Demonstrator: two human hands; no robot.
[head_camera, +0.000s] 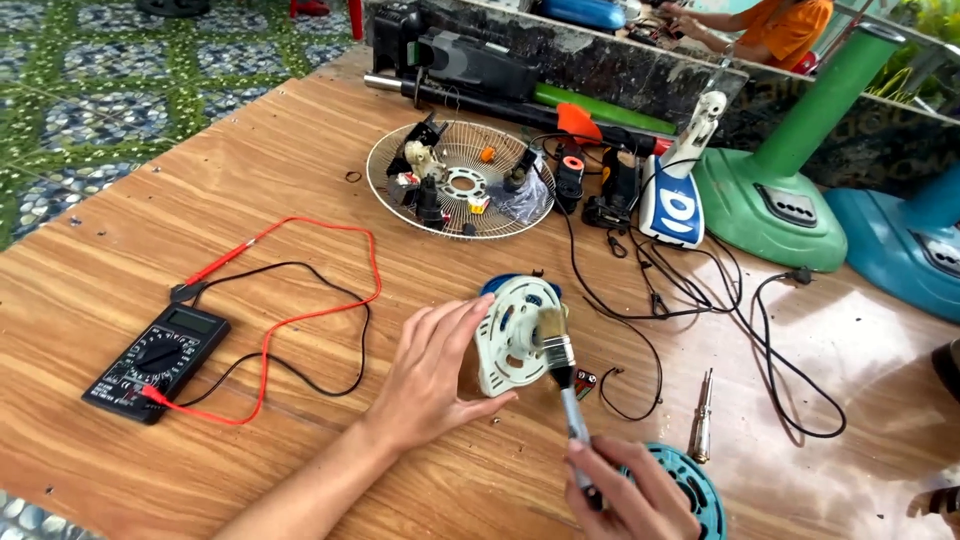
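White motor housing (512, 348) steadied on edge by your left hand (432, 375).
Your right hand (628, 492) grips the brush (560, 375), handle toward you, bristles apparently touching the housing's face.

one multimeter (155, 360), one paintbrush (562, 375), one screwdriver (703, 418), two fan bases (775, 205)

Left hand (432, 370) and right hand (625, 490): both bare, no gloves, rings or watch; left forearm unsleeved.
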